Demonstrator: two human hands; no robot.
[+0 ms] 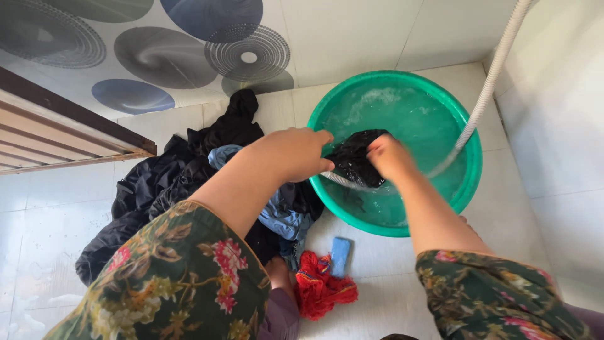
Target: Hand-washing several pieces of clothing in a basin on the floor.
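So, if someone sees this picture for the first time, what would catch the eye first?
Most likely the green basin of soapy water at the centre right, where the left hand and the right hand grip a wet black cloth at its near rim. A white hose comes down into it from the upper right. On the floor to the left lies a pile of dark clothes.

Head camera, looking steeply down, close over basin (327, 101) (single view).
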